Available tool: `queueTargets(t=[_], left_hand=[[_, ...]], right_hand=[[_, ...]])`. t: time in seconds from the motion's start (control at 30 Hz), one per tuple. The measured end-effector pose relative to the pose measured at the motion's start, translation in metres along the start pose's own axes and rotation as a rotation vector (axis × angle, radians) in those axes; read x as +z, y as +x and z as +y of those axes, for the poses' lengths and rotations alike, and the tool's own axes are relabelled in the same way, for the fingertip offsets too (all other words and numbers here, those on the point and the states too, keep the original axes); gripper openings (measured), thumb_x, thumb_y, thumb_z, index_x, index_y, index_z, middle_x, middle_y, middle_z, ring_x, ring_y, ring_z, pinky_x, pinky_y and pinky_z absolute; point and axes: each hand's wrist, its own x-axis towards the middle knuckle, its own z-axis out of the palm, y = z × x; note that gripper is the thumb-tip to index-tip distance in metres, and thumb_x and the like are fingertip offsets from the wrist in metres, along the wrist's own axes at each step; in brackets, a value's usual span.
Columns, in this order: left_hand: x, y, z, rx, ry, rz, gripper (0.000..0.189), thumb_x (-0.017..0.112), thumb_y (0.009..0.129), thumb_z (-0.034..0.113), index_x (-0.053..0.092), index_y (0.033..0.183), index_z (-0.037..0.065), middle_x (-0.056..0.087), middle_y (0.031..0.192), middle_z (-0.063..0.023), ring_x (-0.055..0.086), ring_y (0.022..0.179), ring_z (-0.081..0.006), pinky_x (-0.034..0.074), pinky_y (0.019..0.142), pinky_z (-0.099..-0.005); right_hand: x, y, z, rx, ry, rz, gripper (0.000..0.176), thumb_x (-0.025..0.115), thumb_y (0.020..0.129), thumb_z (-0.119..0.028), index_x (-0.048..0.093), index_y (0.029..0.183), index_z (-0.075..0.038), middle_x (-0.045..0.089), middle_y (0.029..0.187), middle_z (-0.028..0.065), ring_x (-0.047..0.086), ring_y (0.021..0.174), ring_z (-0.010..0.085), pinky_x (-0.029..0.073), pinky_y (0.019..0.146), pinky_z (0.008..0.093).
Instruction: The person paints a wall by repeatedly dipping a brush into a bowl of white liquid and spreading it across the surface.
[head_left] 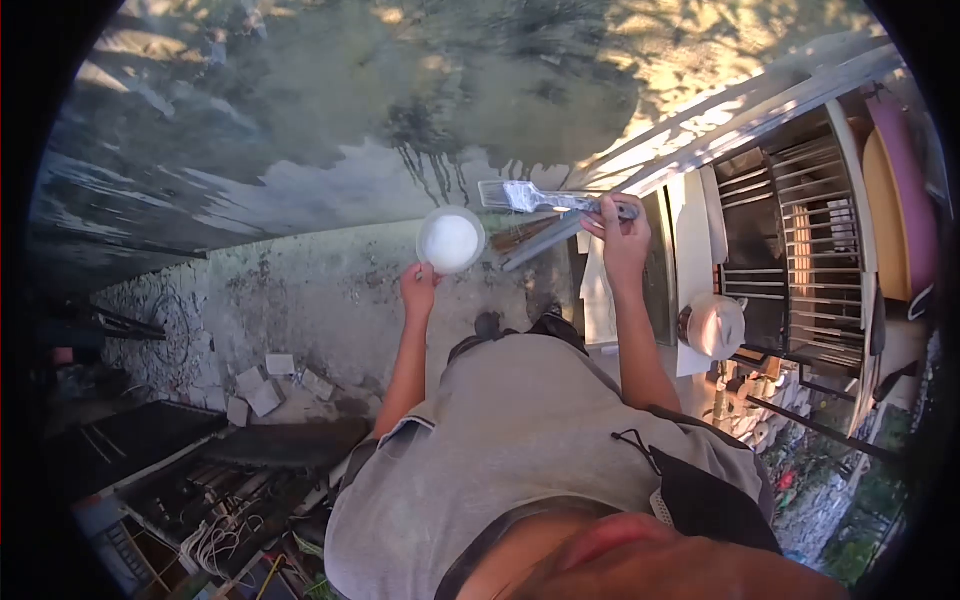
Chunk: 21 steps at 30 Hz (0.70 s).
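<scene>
A round bowl of white paint [450, 241] is held up by its near edge in my left hand [420, 283], whose fingers are closed on the rim. To the right, my right hand [620, 228] grips the dark handle of a wide paintbrush [540, 198]. White covers much of the brush, and its bristles point left, above and to the right of the bowl, not touching it. Beyond both hands stands a wall [330, 120] with dark wet patches and drips over a paler lower part.
Pale blocks [262, 391] lie on the ground at the left. Planks [560, 235] lean near the wall's foot. At the right are a slatted rack [800, 250] and a whitish bucket [716, 327]. Cables and clutter [220, 540] fill the lower left.
</scene>
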Motion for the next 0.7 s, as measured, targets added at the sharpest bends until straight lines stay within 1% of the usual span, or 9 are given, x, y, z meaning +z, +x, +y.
queueTargets(t=[0.1, 0.27, 0.3, 0.43, 0.57, 0.6, 0.63, 0.67, 0.7], left_hand=[[0.014, -0.001, 0.005, -0.029, -0.111, -0.006, 0.022, 0.053, 0.095, 0.015, 0.063, 0.09, -0.005, 0.065, 0.078, -0.0099, 0.067, 0.069, -0.0162, 0.054, 0.063, -0.0246], [0.03, -0.008, 0.006, -0.041, -0.081, -0.051, 0.02, 0.053, 0.095, 0.013, 0.062, 0.09, -0.004, 0.064, 0.076, -0.0087, 0.067, 0.069, -0.016, 0.054, 0.062, -0.0243], [0.032, -0.009, 0.007, -0.04, -0.108, -0.053, 0.02, 0.053, 0.095, 0.013, 0.062, 0.089, -0.004, 0.063, 0.075, -0.0078, 0.066, 0.069, -0.0159, 0.054, 0.062, -0.0241], [0.035, -0.011, 0.004, -0.069, -0.115, -0.094, 0.02, 0.053, 0.095, 0.013, 0.06, 0.086, -0.003, 0.061, 0.072, -0.0059, 0.065, 0.068, -0.0155, 0.054, 0.062, -0.0244], [0.036, -0.008, 0.004, -0.018, -0.026, -0.112, 0.022, 0.051, 0.096, 0.012, 0.058, 0.082, -0.002, 0.058, 0.071, -0.0054, 0.062, 0.066, -0.0141, 0.055, 0.063, -0.0262], [0.037, -0.007, 0.0, -0.028, -0.076, -0.126, 0.022, 0.049, 0.096, 0.012, 0.059, 0.082, -0.003, 0.059, 0.073, -0.0055, 0.062, 0.066, -0.0139, 0.055, 0.064, -0.0269], [0.036, -0.005, -0.008, -0.032, -0.085, -0.141, 0.02, 0.049, 0.096, 0.011, 0.06, 0.089, -0.005, 0.06, 0.074, -0.0061, 0.063, 0.067, -0.0143, 0.055, 0.065, -0.0266], [0.035, -0.003, -0.013, -0.041, -0.089, -0.148, 0.021, 0.049, 0.096, 0.01, 0.061, 0.096, -0.007, 0.061, 0.076, -0.0067, 0.064, 0.068, -0.0147, 0.055, 0.065, -0.0263], [0.036, -0.002, -0.012, -0.02, -0.086, -0.179, 0.021, 0.049, 0.096, 0.01, 0.061, 0.096, -0.007, 0.061, 0.076, -0.0067, 0.064, 0.068, -0.0147, 0.055, 0.065, -0.0263]], right_hand=[[0.007, -0.018, 0.012, 0.115, -0.005, -0.047, 0.018, 0.057, 0.094, -0.014, 0.052, 0.103, 0.001, 0.061, 0.095, 0.0115, 0.066, 0.084, 0.0208, 0.06, 0.069, 0.0315], [0.006, -0.025, 0.032, 0.208, -0.055, -0.061, 0.02, 0.058, 0.094, -0.016, 0.052, 0.103, 0.001, 0.059, 0.096, 0.0105, 0.067, 0.084, 0.0212, 0.061, 0.069, 0.0314], [0.004, -0.025, 0.038, 0.217, -0.048, -0.043, 0.019, 0.06, 0.093, -0.015, 0.054, 0.103, -0.001, 0.062, 0.098, 0.012, 0.067, 0.083, 0.0197, 0.059, 0.068, 0.0293], [-0.007, -0.028, 0.056, 0.22, -0.055, 0.0, 0.019, 0.061, 0.092, -0.015, 0.055, 0.102, 0.0, 0.063, 0.095, 0.011, 0.066, 0.081, 0.0178, 0.059, 0.066, 0.0283], [-0.014, -0.024, 0.063, 0.142, -0.173, 0.009, 0.016, 0.062, 0.092, -0.014, 0.057, 0.098, 0.0, 0.063, 0.087, 0.0069, 0.063, 0.078, 0.0098, 0.058, 0.064, 0.0256], [-0.017, -0.023, 0.066, 0.12, -0.183, -0.008, 0.014, 0.061, 0.092, -0.013, 0.058, 0.098, -0.001, 0.063, 0.086, 0.0052, 0.062, 0.079, 0.0082, 0.058, 0.064, 0.0248], [-0.018, -0.023, 0.068, 0.128, -0.192, -0.004, 0.018, 0.064, 0.09, -0.019, 0.059, 0.096, -0.002, 0.063, 0.084, 0.0058, 0.061, 0.074, 0.0085, 0.056, 0.062, 0.0256], [-0.021, -0.02, 0.067, 0.096, -0.189, 0.03, 0.018, 0.064, 0.09, -0.019, 0.059, 0.096, -0.002, 0.063, 0.084, 0.0058, 0.061, 0.074, 0.0085, 0.056, 0.062, 0.0256], [-0.023, -0.019, 0.067, 0.036, -0.386, -0.016, 0.021, 0.065, 0.089, -0.023, 0.06, 0.095, -0.003, 0.062, 0.083, 0.0069, 0.061, 0.07, 0.0094, 0.053, 0.061, 0.0266]])
